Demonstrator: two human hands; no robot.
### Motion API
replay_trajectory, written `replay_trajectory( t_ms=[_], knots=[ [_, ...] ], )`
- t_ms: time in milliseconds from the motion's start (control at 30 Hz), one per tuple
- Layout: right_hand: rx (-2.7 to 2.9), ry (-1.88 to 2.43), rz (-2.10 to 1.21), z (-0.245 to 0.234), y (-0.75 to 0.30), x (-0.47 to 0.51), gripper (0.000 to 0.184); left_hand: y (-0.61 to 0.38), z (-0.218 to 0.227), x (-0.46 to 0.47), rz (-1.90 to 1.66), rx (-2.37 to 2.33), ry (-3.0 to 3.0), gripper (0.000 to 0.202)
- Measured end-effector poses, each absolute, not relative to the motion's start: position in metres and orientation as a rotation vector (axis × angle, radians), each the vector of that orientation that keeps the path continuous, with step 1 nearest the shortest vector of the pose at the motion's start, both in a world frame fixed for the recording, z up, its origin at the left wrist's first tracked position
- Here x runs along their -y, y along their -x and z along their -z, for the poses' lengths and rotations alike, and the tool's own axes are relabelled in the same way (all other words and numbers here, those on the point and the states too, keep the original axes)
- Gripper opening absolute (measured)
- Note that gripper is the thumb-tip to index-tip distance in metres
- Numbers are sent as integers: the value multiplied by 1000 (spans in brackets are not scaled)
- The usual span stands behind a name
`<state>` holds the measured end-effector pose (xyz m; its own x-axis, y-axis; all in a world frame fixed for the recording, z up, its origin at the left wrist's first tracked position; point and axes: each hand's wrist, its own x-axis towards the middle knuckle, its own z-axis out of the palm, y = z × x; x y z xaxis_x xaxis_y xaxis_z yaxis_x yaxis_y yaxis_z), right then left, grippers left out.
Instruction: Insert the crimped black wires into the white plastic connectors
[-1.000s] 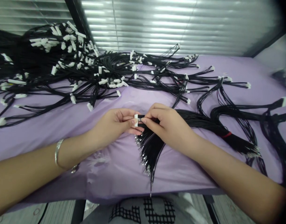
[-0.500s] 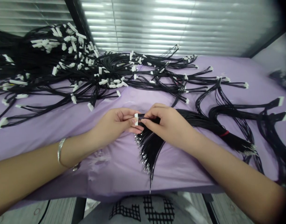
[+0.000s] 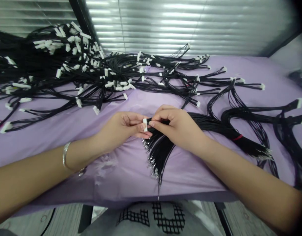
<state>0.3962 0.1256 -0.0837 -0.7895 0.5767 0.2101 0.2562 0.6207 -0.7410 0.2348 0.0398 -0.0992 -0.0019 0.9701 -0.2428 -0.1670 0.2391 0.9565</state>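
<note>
A small white connector housing (image 3: pixel 145 125) is pinched between the thumb and fingers of my left hand (image 3: pixel 127 126). My right hand (image 3: pixel 173 123) is closed just to its right, thumb and forefinger on a thin black wire that meets the connector's right side. Whether the wire's tip sits inside the housing is too small to make out. Below and behind the right hand lies a bundle of black wires (image 3: pixel 157 155) with bare metal terminals fanned out toward me. The bundle runs on to the right under my wrist, where a red tie (image 3: pixel 237 137) wraps it.
Black cable harnesses (image 3: pixel 116 68) with white connectors spread along the back and pile high at the left. More harnesses (image 3: pixel 254 113) curve across the right side. A purple cloth (image 3: pixel 121 177) covers the table, its front edge close to my lap. Window blinds (image 3: pixel 153 26) stand behind.
Both hands stay together at the connector. My right thumb and forefinger have shifted slightly along the wire near it, and the whole view has moved a little.
</note>
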Motion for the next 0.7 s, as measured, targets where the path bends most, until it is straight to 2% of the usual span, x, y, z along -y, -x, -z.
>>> replay_trajectory(
  t_ms=[233, 367, 467, 600, 700],
  knots=[
    [2434, 691, -999, 90, -394, -125, 17, -234, 100, -40, -1083, -1237, -890, 13],
    [2486, 740, -709, 79, -400, -124, 9, -236, 98, -42, -1154, -1213, -817, 13],
    [2491, 646, -452, 64, -408, -124, 11, -236, 96, -44, -1277, -1169, -701, 10],
    [2888, 383, -460, 62, -413, -124, 9, -236, 95, -45, -1328, -1106, -620, 12],
    [3004, 405, -404, 71, -411, -125, 10, -235, 95, -45, -1329, -1085, -620, 11]
  ],
)
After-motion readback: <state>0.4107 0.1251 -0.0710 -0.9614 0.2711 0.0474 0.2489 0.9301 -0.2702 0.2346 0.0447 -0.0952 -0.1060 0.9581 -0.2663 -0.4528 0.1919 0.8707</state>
